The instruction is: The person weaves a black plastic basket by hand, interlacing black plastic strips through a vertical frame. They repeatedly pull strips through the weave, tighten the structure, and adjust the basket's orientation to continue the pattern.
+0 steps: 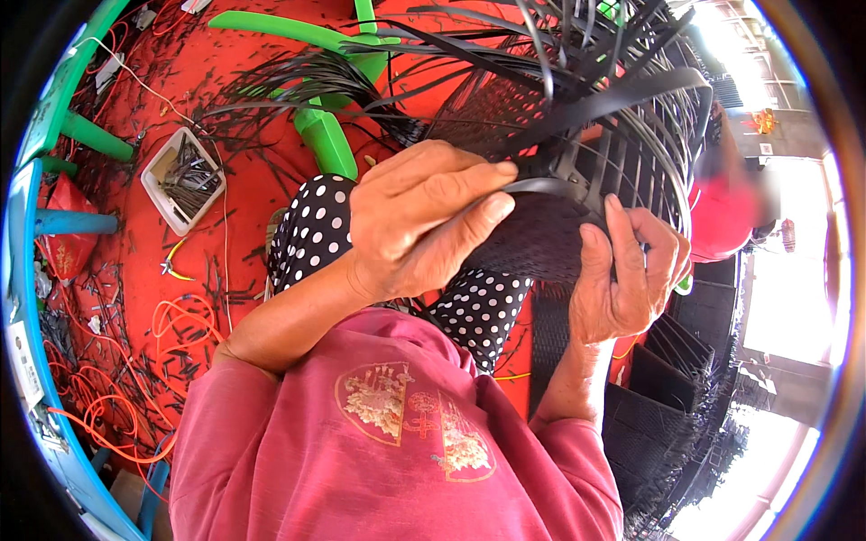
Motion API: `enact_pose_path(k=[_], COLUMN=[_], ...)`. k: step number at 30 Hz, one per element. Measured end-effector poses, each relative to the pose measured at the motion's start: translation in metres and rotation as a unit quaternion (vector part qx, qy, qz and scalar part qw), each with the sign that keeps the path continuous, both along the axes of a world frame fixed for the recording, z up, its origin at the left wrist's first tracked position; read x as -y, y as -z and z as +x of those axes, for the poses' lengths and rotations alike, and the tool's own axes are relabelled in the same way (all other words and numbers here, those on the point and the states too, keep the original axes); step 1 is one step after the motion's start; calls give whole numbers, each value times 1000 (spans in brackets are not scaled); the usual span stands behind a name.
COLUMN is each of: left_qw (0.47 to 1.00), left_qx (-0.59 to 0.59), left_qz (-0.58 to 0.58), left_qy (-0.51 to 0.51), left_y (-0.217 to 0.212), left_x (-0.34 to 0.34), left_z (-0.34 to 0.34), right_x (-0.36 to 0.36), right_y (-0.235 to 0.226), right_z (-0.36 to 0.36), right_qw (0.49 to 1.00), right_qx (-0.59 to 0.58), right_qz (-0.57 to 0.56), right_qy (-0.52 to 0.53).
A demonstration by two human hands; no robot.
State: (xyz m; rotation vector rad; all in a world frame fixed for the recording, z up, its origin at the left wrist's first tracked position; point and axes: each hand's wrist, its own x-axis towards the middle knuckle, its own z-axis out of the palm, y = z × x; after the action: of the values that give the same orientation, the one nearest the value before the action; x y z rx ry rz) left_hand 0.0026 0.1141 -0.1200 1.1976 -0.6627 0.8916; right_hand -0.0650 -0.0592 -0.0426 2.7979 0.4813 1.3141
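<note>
A half-woven black basket (541,239) of flat plastic strips rests on my lap, its loose strips (577,63) fanning up and away. My left hand (424,216) lies on the basket's near side, thumb and fingers pinching a black strip at the rim. My right hand (622,270) grips the basket's right side, fingers curled over the woven edge. My polka-dot trousers (316,234) show under the basket.
Red floor (225,135) strewn with black strip offcuts and orange cord (171,325). A white tray (180,180) of offcuts lies left. Green plastic chair legs (325,135) stand ahead. Finished black baskets (667,388) stack at right. Another person in red (722,216) sits beyond.
</note>
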Motion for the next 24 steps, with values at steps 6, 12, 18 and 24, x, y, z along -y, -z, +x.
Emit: enact_pose_path(k=[6, 12, 18, 24], left_qw=[992, 985, 984, 990], left_qx=[125, 164, 165, -108], left_qz=[8, -48, -6, -68], left_qy=[8, -1, 67, 60], left_y=[3, -1, -1, 2], left_x=[7, 40, 37, 25], left_z=[-4, -20, -30, -14], right_x=[12, -11, -28, -9], right_y=[4, -8, -20, -24], right_z=[-4, -18, -8, -3], right_qw=[998, 988, 971, 948], right_qx=[2, 37, -113, -155], right_qz=[43, 75, 66, 139], right_qy=[-49, -128, -202, -241])
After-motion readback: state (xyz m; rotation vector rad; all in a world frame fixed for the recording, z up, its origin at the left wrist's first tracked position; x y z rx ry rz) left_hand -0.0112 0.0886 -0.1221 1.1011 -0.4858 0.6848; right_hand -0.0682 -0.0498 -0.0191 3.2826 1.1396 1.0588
